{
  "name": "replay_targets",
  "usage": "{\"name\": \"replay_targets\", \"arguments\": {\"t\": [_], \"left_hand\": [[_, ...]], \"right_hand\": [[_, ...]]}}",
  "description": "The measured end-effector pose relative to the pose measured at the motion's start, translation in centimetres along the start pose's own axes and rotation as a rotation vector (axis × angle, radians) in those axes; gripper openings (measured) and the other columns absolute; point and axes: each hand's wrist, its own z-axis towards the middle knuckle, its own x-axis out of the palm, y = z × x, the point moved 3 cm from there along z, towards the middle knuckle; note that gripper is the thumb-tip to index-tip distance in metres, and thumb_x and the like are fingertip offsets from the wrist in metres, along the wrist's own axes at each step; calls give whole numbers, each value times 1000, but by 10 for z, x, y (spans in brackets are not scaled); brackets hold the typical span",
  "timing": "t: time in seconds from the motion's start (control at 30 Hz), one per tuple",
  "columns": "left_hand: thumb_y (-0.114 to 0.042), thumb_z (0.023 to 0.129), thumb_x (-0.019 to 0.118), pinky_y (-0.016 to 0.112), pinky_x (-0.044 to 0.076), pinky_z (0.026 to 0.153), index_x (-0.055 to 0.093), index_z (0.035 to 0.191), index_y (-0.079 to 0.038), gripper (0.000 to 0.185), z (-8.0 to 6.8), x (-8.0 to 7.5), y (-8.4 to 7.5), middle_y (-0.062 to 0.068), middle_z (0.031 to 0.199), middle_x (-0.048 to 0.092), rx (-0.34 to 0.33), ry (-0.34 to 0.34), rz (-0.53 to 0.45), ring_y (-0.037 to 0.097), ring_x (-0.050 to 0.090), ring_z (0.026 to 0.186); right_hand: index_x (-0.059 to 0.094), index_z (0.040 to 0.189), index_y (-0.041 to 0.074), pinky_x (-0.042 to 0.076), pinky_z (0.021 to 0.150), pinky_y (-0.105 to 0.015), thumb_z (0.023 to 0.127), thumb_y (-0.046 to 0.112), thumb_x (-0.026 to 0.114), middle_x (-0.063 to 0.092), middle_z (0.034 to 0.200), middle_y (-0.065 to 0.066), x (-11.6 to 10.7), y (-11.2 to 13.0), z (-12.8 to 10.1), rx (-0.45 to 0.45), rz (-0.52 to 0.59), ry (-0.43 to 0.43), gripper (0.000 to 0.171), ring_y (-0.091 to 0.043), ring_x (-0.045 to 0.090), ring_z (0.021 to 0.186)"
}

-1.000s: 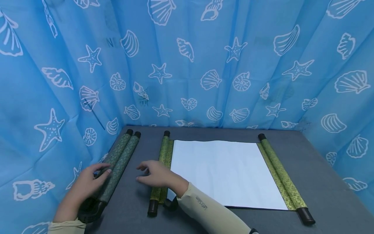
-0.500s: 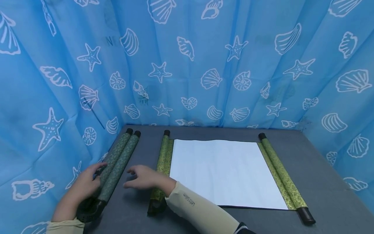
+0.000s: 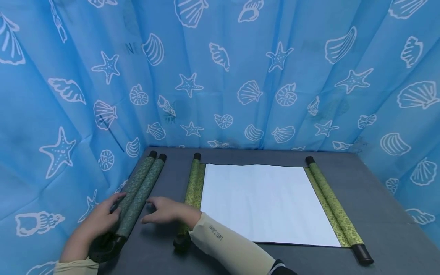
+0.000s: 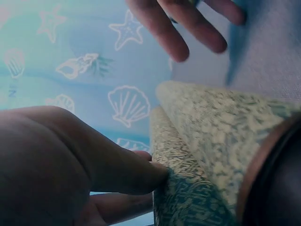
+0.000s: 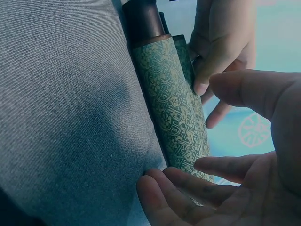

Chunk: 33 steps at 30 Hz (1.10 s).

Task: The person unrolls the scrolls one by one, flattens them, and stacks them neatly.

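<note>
A rolled dark-green scroll (image 3: 137,198) lies along the left edge of the grey bench (image 3: 378,214), tight against the blue shell-print curtain (image 3: 240,76). Its long axis runs from the near-left corner toward the back, leaning slightly to the right, with the dark end caps at the far end beside the curtain and a larger dark cap at the near end.

The left hand (image 3: 99,217) rests on the curtain side of the scroll, and in the wrist view its thumb presses against the patterned roll while the other fingers curl behind it. The right hand (image 3: 165,211) reaches across from the other side, fingers (image 5: 178,188) spread and relaxed, their tips just at the roll; I cannot tell whether they touch it.

To the right, an opened scroll (image 3: 261,202) lies flat with its white sheet showing, a lighter green roller on each side; the right forearm in a pale sleeve (image 3: 227,244) crosses its left roller.

Compared with a second ago, the right hand has moved left, away from the opened scroll's roller and up to the dark-green one. The left hand has hardly shifted.
</note>
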Motion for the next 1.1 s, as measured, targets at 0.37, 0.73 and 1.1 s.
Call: {"name": "replay_targets", "arguments": {"t": [0.37, 0.73, 1.1], "left_hand": [[-6, 111, 39, 67, 51, 100, 34, 161, 5, 52, -2, -1, -1, 41, 161, 33, 45, -2, -53, 66, 41, 140], [-13, 113, 47, 63, 55, 98, 38, 159, 5, 51, -4, 1, -7, 40, 158, 38, 81, -2, -104, 64, 48, 136], [-31, 111, 60, 54, 60, 90, 43, 156, 2, 59, -1, 7, -4, 36, 150, 51, 83, -14, -188, 54, 61, 126]], "right_hand": [[32, 168, 14, 44, 120, -32, 103, 40, 70, 43, 168, -3, 3, 3, 6, 5, -5, 2, 79, -16, 46, 152], [23, 171, 17, 42, 122, -32, 101, 41, 73, 35, 173, 0, 6, 7, 9, 33, -53, 17, 89, -15, 42, 155], [16, 172, 26, 41, 124, -41, 100, 42, 74, 27, 176, -2, 6, 8, 8, 95, -35, 10, 94, -20, 33, 160]]}}
